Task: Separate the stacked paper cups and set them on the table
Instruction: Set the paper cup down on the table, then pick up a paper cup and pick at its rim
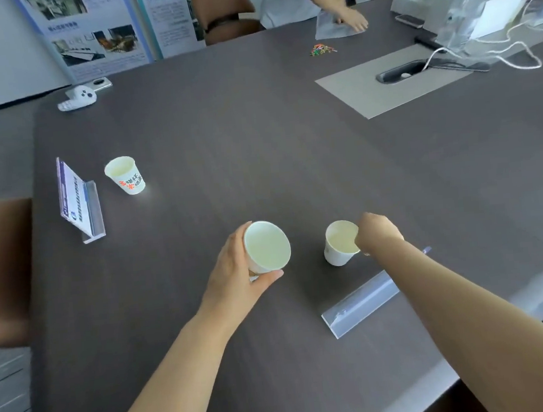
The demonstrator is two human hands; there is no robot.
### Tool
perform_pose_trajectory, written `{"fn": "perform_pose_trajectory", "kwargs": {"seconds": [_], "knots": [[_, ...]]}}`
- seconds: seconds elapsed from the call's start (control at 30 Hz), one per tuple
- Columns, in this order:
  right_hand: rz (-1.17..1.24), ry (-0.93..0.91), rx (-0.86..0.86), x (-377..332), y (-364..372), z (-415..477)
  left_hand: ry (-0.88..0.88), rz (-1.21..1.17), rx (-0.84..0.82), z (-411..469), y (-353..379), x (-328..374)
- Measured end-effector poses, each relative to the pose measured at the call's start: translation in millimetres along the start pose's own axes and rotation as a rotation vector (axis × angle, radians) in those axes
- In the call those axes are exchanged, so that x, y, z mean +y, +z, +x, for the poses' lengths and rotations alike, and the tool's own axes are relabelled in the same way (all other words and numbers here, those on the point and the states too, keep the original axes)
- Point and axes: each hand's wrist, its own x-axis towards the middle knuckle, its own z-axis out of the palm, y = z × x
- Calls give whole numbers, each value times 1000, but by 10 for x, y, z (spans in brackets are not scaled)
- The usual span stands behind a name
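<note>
My left hand [233, 275] is wrapped around a white paper cup [267, 247], held just above the dark table [256, 125] with its open mouth tilted toward me; whether more cups are nested in it cannot be seen. My right hand [377, 232] pinches the rim of a second white cup [339, 244], which stands upright on the table to the right. A third cup [125, 175], with red and black print, stands alone at the far left.
A clear acrylic sign holder [79, 203] stands left of the printed cup. Another clear holder [360, 303] lies flat near my right forearm. A cable well [399, 73], cords, boxes, coloured clips [322, 50] and another person's hand [350, 19] occupy the far right.
</note>
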Motion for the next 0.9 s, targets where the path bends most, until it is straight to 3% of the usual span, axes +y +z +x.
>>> {"fn": "perform_pose_trajectory", "kwargs": {"seconds": [0.2,0.27,0.37,0.47,0.57,0.73,0.9], "knots": [[69,26,-17,48,-68,-63,8,-23,-37,-8,65,63],[94,25,64,51,-160,-190,41,-20,-45,-31,64,92],[199,-138,241,18,-279,-544,114,-20,-38,-98,47,183],[572,-309,114,-10,-361,-1095,240,-79,-38,-226,47,326],[720,-387,20,116,-334,-1687,363,-155,-121,-399,120,492],[652,-300,297,678,-323,-2377,505,-200,-232,-749,400,1004],[582,-205,438,1642,-466,-2928,679,-213,-325,-1237,902,1681]]}}
